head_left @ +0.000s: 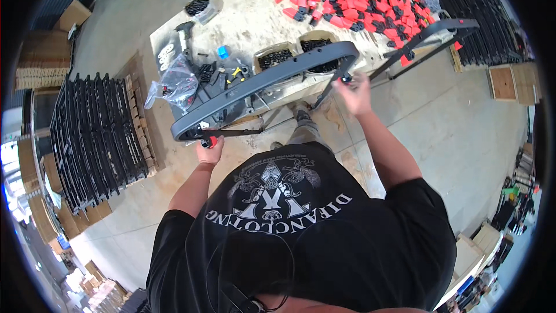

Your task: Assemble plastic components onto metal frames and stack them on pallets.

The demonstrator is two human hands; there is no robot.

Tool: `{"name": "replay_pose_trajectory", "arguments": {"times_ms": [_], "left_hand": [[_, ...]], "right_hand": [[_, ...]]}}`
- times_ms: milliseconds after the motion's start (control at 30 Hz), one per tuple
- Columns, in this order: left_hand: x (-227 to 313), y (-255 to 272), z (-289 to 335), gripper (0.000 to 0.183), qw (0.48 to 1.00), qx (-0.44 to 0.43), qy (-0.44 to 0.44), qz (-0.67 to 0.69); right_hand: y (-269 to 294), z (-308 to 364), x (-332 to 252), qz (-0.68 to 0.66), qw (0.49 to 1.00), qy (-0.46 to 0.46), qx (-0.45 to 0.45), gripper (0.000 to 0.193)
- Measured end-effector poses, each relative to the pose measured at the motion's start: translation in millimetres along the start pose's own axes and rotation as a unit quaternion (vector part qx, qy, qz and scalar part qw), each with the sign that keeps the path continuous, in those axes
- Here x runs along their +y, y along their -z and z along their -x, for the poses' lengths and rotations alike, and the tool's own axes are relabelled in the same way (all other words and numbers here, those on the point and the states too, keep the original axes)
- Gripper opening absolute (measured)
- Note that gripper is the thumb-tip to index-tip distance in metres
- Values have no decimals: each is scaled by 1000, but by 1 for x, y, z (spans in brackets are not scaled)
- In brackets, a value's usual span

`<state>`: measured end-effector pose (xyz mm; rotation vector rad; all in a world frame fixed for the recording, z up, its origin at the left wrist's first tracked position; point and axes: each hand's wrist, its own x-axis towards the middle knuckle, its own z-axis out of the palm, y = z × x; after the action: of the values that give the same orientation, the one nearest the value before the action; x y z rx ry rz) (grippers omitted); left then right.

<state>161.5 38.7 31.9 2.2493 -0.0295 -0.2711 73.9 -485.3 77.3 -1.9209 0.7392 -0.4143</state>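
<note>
Locate the curved grey tube frame (260,84) at centre of view, slanting over the near edge of the tabletop (240,32). Note the left grip (210,152), curled around a red-and-black end piece (212,141) at lower left, and the right grip (355,97), bent about a red-and-black fitting (346,79) right of centre; full closure there: impossible to tell. Read the wide spacing as probable two-ended support. Beyond, find small black parts (275,58), presumably kept within reach. At upper right, see heaped red-and-black pieces (362,3) beside a second tube frame (431,31); at left, stacked black frames (98,133).
</note>
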Motion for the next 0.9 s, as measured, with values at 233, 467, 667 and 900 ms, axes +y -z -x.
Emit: {"name": "replay_pose_trajectory", "arguments": {"times_ms": [233,467,667,900], "left_hand": [[-3,18,10,59,995,-4,80,-58],[-22,62,16,74,977,-137,163,19],[40,131,-29,29,992,42,115,-4],[64,149,-205,29,969,65,-19,-236]], "right_hand": [[-24,-25,-282,-244,879,403,67,27],[-211,-93,-302,132,909,332,-213,34],[-213,-103,-302,219,829,297,-420,41],[-226,-105,-293,247,795,273,-482,42]]}}
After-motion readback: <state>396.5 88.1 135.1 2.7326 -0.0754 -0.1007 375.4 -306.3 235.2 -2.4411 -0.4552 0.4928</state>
